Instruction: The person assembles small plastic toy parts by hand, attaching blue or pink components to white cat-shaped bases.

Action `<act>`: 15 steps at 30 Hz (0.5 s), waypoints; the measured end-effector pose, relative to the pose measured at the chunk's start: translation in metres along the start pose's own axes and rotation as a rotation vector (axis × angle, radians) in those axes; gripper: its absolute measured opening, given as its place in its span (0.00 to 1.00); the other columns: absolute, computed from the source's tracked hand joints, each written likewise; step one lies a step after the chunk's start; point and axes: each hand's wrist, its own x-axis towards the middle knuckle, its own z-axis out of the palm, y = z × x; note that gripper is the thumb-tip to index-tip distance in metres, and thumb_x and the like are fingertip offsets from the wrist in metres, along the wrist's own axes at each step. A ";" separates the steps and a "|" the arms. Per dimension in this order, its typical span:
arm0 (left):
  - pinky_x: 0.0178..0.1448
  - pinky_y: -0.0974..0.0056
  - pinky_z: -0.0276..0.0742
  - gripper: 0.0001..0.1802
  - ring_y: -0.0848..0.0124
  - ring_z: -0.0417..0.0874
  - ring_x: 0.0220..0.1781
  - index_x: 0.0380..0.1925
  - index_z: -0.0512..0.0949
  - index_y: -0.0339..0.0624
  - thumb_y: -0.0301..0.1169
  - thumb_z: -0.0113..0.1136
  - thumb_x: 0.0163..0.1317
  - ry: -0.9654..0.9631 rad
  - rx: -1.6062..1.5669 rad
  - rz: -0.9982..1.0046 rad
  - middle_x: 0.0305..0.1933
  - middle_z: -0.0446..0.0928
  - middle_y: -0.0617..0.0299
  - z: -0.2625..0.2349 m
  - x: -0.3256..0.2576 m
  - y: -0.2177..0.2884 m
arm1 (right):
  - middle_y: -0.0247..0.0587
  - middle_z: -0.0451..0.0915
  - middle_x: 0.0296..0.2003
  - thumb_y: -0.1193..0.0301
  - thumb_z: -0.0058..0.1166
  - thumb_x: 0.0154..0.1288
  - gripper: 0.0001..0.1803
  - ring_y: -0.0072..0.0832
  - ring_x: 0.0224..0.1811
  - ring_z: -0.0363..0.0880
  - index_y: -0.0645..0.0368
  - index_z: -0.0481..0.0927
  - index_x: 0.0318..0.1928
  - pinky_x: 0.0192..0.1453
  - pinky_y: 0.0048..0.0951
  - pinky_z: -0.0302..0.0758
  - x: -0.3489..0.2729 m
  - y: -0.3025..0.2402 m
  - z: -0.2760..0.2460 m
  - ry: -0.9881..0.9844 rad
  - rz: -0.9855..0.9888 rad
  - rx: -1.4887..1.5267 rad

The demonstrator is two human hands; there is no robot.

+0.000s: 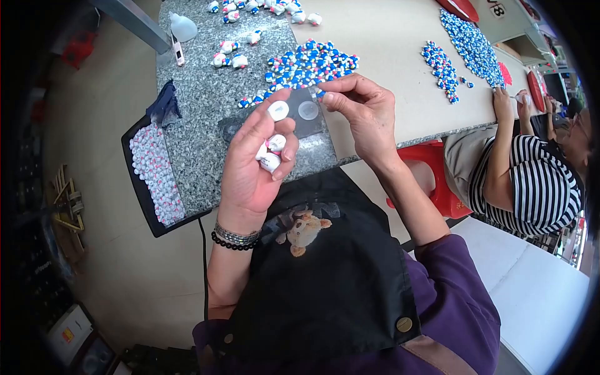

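My left hand (247,156) is palm up, its fingers curled around several small white figurine pieces (270,161) with pink spots. Between its thumb and fingers is a round white piece (278,111), its hollow-looking end facing up. With thumb and forefinger my right hand (369,112) pinches a small blue piece (320,94), partly hidden by the fingertips. Between my hands a dark grey pad (309,128) lies on the table, with a round translucent disc (307,110) on it. Just beyond is a pile of small blue-and-white pieces (309,65).
A black tray (156,232) of white-and-pink pieces sits at the table's left edge, near a dark cloth (165,105). A squeeze bottle (183,28) and white figurines (239,61) stand farther back. At right, a person in a striped shirt (542,184) works beside more blue pieces (469,47).
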 end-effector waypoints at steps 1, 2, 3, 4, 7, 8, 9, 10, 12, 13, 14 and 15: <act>0.18 0.76 0.63 0.24 0.76 0.75 0.28 0.62 0.68 0.37 0.38 0.52 0.72 0.040 0.104 0.033 0.36 0.79 0.62 0.001 -0.002 -0.001 | 0.39 0.83 0.34 0.82 0.61 0.60 0.08 0.21 0.33 0.80 0.66 0.84 0.41 0.43 0.23 0.79 -0.001 -0.001 0.001 -0.005 0.003 0.031; 0.18 0.77 0.63 0.22 0.77 0.75 0.26 0.60 0.69 0.36 0.37 0.53 0.72 0.079 0.207 0.066 0.34 0.78 0.63 0.002 -0.003 -0.002 | 0.39 0.83 0.34 0.82 0.60 0.60 0.07 0.21 0.33 0.80 0.67 0.84 0.40 0.43 0.23 0.79 -0.002 -0.002 0.003 -0.010 0.007 0.062; 0.18 0.77 0.63 0.22 0.77 0.75 0.26 0.60 0.69 0.36 0.37 0.53 0.72 0.082 0.206 0.070 0.34 0.78 0.63 0.002 -0.002 -0.005 | 0.39 0.83 0.34 0.82 0.60 0.60 0.07 0.21 0.33 0.80 0.67 0.84 0.40 0.43 0.23 0.79 -0.002 -0.003 0.004 -0.014 0.007 0.062; 0.18 0.77 0.62 0.20 0.79 0.75 0.26 0.58 0.71 0.36 0.36 0.52 0.72 0.120 0.268 0.102 0.34 0.77 0.63 0.000 0.000 -0.008 | 0.40 0.84 0.34 0.83 0.60 0.59 0.07 0.22 0.35 0.80 0.67 0.84 0.39 0.44 0.23 0.79 -0.003 -0.006 0.006 -0.022 0.023 0.085; 0.18 0.78 0.61 0.18 0.82 0.73 0.25 0.53 0.75 0.35 0.37 0.53 0.72 0.197 0.384 0.155 0.34 0.77 0.63 0.004 0.002 -0.015 | 0.39 0.83 0.35 0.84 0.60 0.59 0.06 0.22 0.37 0.81 0.67 0.84 0.38 0.44 0.23 0.79 -0.006 -0.012 0.011 -0.044 -0.011 0.059; 0.18 0.79 0.60 0.18 0.83 0.73 0.25 0.52 0.75 0.35 0.38 0.54 0.71 0.194 0.436 0.177 0.35 0.77 0.63 0.005 0.001 -0.016 | 0.38 0.82 0.34 0.84 0.61 0.58 0.06 0.21 0.38 0.80 0.67 0.84 0.37 0.44 0.23 0.79 -0.008 -0.013 0.013 -0.060 -0.065 0.008; 0.19 0.79 0.60 0.18 0.83 0.73 0.26 0.51 0.76 0.35 0.38 0.55 0.71 0.189 0.488 0.201 0.35 0.78 0.62 0.006 0.002 -0.016 | 0.38 0.82 0.34 0.84 0.61 0.58 0.06 0.21 0.38 0.80 0.67 0.84 0.37 0.44 0.23 0.79 -0.008 -0.014 0.014 -0.061 -0.065 0.009; 0.19 0.79 0.60 0.19 0.84 0.72 0.26 0.50 0.77 0.35 0.39 0.57 0.70 0.183 0.508 0.216 0.35 0.78 0.62 0.005 0.001 -0.016 | 0.38 0.82 0.35 0.84 0.62 0.57 0.06 0.21 0.38 0.80 0.66 0.84 0.37 0.45 0.22 0.78 -0.009 -0.014 0.015 -0.091 -0.095 0.010; 0.19 0.79 0.59 0.19 0.84 0.72 0.26 0.50 0.77 0.35 0.39 0.58 0.69 0.182 0.531 0.221 0.35 0.78 0.62 0.004 0.000 -0.017 | 0.38 0.81 0.37 0.84 0.63 0.57 0.07 0.22 0.38 0.80 0.66 0.84 0.37 0.45 0.22 0.78 -0.009 -0.015 0.016 -0.121 -0.128 0.011; 0.19 0.79 0.59 0.19 0.85 0.71 0.26 0.50 0.77 0.34 0.39 0.58 0.69 0.180 0.553 0.225 0.35 0.78 0.62 0.004 0.000 -0.017 | 0.38 0.81 0.35 0.84 0.63 0.55 0.06 0.22 0.38 0.80 0.66 0.84 0.36 0.44 0.23 0.78 -0.009 -0.015 0.016 -0.125 -0.165 -0.047; 0.19 0.79 0.59 0.19 0.85 0.71 0.26 0.50 0.77 0.34 0.39 0.58 0.69 0.177 0.554 0.227 0.35 0.78 0.62 0.004 0.000 -0.017 | 0.37 0.81 0.33 0.84 0.63 0.54 0.06 0.23 0.37 0.80 0.67 0.84 0.34 0.42 0.24 0.78 -0.010 -0.016 0.016 -0.129 -0.203 -0.104; 0.20 0.80 0.59 0.19 0.85 0.71 0.26 0.49 0.77 0.34 0.39 0.58 0.69 0.178 0.554 0.237 0.35 0.78 0.62 0.004 -0.001 -0.017 | 0.37 0.81 0.33 0.84 0.63 0.54 0.06 0.23 0.37 0.80 0.67 0.84 0.34 0.42 0.24 0.78 -0.010 -0.017 0.017 -0.132 -0.207 -0.102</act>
